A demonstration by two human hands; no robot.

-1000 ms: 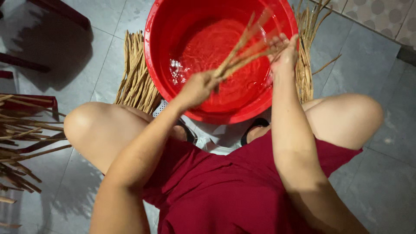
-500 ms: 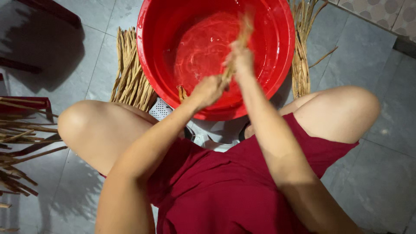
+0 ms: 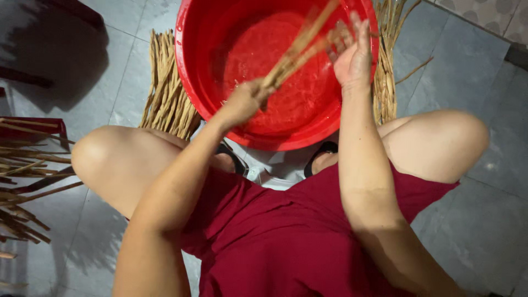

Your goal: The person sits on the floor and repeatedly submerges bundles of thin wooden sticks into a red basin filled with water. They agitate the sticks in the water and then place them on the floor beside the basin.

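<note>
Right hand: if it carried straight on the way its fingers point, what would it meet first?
The right hand has its fingers pointing up-frame, away from the body, across the red basin. It would probably meet the basin's far rim first, though depth is hard to judge from above.

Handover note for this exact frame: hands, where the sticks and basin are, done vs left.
Left hand: closed around a bundle of thin brown sticks, held over the red basin.
Right hand: open, fingers spread against the bundle's upper end.
Basin holds water and sits on the tile floor between the knees.
Done or left: cannot tell which piles are washed. Sticks lie left of the basin, right of it and at far left.
</note>
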